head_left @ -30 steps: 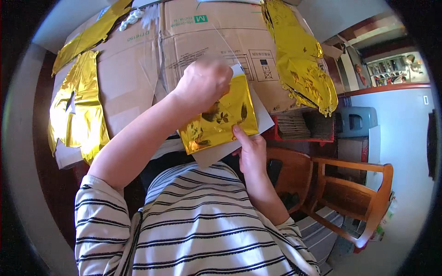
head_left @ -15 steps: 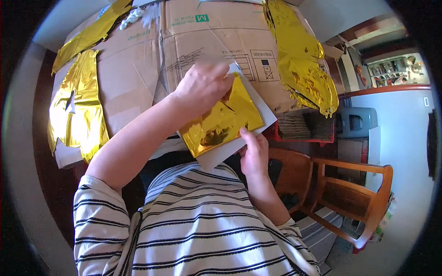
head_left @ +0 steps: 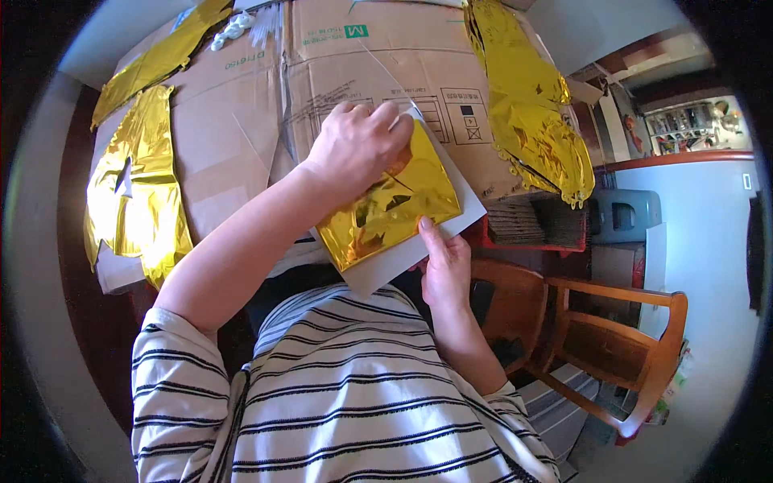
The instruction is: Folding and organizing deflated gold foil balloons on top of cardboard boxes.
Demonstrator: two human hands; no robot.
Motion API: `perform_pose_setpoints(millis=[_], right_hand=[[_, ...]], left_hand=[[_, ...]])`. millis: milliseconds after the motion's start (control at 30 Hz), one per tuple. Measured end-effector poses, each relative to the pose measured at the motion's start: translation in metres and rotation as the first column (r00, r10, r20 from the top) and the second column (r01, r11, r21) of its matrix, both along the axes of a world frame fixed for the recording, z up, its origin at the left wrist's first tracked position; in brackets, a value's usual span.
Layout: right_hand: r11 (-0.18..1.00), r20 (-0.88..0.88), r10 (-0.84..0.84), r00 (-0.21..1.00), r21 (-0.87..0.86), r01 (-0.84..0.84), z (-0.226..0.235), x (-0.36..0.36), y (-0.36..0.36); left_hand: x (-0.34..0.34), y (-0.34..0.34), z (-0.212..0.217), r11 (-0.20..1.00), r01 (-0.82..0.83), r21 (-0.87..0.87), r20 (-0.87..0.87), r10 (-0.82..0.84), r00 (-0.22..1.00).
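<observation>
A shiny gold foil sheet (head_left: 419,189) lies over a pale grey board (head_left: 471,205), which shows along its right and lower edges. My right hand (head_left: 447,266) grips the board's lower right side, thumb on top of the foil and fingers underneath. At the upper left part of the foil, my left hand (head_left: 358,145) is closed with its fingers curled down. What its fingertips pinch, if anything, is hidden behind the hand. Wrinkles and dark reflections run across the foil near its lower left.
Flattened cardboard (head_left: 217,145) covers the table. Gold foil scraps (head_left: 133,165) lie at left, and a long foil piece (head_left: 523,105) hangs over the right edge. A red box of brown sheets (head_left: 535,225), a grey plastic stool (head_left: 628,211) and a wooden chair (head_left: 612,322) stand at right.
My left hand was blurred by motion at the fingers and is now sharp, slightly higher with its fingers curled at the foil's top. My right hand keeps its hold on the board.
</observation>
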State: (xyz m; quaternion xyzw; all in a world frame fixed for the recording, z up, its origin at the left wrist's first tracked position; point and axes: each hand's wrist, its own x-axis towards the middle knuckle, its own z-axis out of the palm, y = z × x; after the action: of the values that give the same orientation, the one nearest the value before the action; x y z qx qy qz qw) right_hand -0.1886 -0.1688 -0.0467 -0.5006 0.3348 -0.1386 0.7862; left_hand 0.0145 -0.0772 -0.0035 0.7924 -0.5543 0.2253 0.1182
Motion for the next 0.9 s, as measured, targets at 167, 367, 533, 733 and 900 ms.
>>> perform_pose_setpoints(millis=[167,367,533,733,900], right_hand=[[1.000,0.016,0.002,1.000,-0.011,-0.002,-0.001,0.000,-0.002],[0.997,0.040,-0.063,0.997,-0.034,0.064,-0.004,0.005,0.002],[0.995,0.078,-0.098,0.992,0.002,0.098,-0.011,0.008,0.005],[0.978,0.104,0.127,0.986,0.155,-0.142,-0.007,-0.006,-0.002],[0.989,0.025,0.109,0.994,0.093,-0.111,-0.007,0.001,0.012]], left_hand=[[-0.002,0.005,0.000,0.989,0.070,0.126,-0.054,-0.064,0.996],[-0.004,0.007,0.001,0.985,0.066,0.157,-0.066,-0.056,0.996],[-0.004,0.014,0.009,0.984,0.094,0.148,-0.172,-0.068,0.983],[0.003,0.053,0.008,1.000,0.018,0.014,-0.279,-0.013,0.960],[-0.001,0.066,0.004,0.978,-0.029,0.208,-0.265,0.085,0.960]])
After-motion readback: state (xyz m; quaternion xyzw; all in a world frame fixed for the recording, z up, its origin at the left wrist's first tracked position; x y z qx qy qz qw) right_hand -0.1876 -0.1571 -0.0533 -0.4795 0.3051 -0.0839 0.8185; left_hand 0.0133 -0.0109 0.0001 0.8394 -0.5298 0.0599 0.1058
